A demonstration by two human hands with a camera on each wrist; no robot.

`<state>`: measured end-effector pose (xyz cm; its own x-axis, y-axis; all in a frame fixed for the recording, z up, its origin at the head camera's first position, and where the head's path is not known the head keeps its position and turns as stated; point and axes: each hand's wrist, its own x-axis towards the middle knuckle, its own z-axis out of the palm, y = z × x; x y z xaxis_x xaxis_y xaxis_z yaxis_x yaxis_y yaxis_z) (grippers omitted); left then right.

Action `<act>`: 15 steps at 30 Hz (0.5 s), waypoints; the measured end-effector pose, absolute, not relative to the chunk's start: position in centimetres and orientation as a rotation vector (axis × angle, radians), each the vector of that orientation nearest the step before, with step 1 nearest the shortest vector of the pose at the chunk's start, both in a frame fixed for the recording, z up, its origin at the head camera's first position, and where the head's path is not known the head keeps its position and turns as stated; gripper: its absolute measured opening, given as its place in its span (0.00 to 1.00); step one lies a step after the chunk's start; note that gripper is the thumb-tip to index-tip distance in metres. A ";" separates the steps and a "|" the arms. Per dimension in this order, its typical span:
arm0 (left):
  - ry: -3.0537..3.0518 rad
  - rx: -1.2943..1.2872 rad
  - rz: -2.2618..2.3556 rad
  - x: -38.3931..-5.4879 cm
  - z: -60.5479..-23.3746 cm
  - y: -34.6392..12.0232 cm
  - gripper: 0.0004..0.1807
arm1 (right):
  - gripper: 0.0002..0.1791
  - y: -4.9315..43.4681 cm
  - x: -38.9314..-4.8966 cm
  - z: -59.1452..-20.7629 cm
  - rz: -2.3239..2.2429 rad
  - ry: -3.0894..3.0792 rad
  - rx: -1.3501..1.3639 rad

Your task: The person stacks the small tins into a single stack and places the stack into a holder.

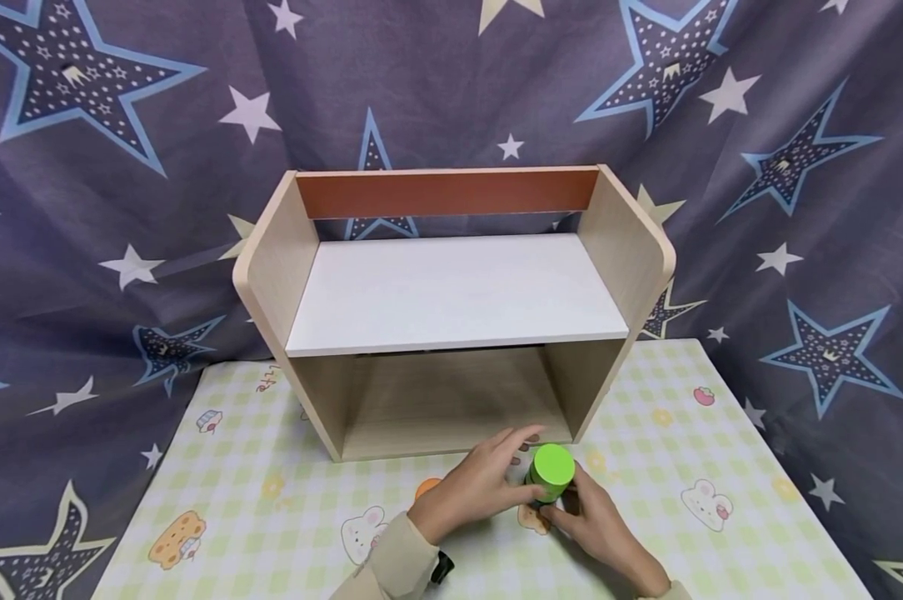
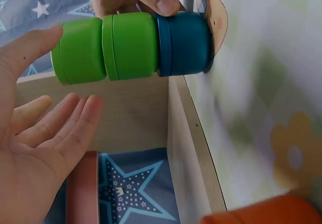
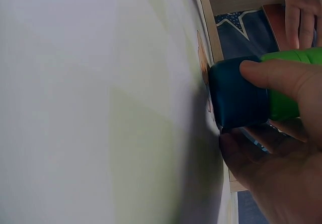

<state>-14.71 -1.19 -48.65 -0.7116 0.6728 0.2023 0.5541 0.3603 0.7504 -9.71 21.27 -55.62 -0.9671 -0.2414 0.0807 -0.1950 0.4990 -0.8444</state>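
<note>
A stack of three short rounded cylinders stands upright on the tablecloth, in front of the shelf. At the bottom is a dark blue cylinder (image 2: 186, 43); above it come a middle green cylinder (image 2: 131, 46) and a top green cylinder (image 1: 553, 467). My right hand (image 1: 597, 521) holds the blue cylinder low down, thumb on one side and fingers on the other, as the right wrist view shows. On the stack's left, my left hand (image 1: 481, 483) has its thumb against the top green cylinder, while its other fingers extend apart from the stack.
An orange object (image 1: 426, 486) lies on the tablecloth (image 1: 271, 533), partly hidden behind my left hand. Behind the stack stands a wooden shelf unit with a white board (image 1: 459, 292) and a reddish-brown back rail (image 1: 451, 192). A star-patterned curtain (image 1: 451, 83) hangs behind it.
</note>
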 end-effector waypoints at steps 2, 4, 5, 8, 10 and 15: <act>2.461 1.103 1.311 -14.6 -48.7 -1.6 0.43 | 0.32 21.2 -9.7 -55.7 -1.499 2.684 -0.386; 2.457 1.089 1.339 -14.5 -48.7 -2.0 0.43 | 0.32 21.2 -9.7 -55.7 -1.488 2.691 -0.380; 2.459 1.080 1.353 -14.4 -48.7 -2.1 0.43 | 0.32 21.2 -9.7 -55.7 -1.484 2.696 -0.378; 2.467 1.073 1.391 -14.2 -48.7 -2.6 0.42 | 0.33 21.1 -9.7 -55.7 -1.472 2.711 -0.373; 2.477 1.079 1.412 -14.1 -48.7 -3.0 0.42 | 0.33 21.1 -9.8 -55.7 -1.464 2.720 -0.367; 2.502 1.084 1.449 -13.7 -48.9 -3.8 0.42 | 0.33 21.0 -9.7 -55.8 -1.457 2.732 -0.356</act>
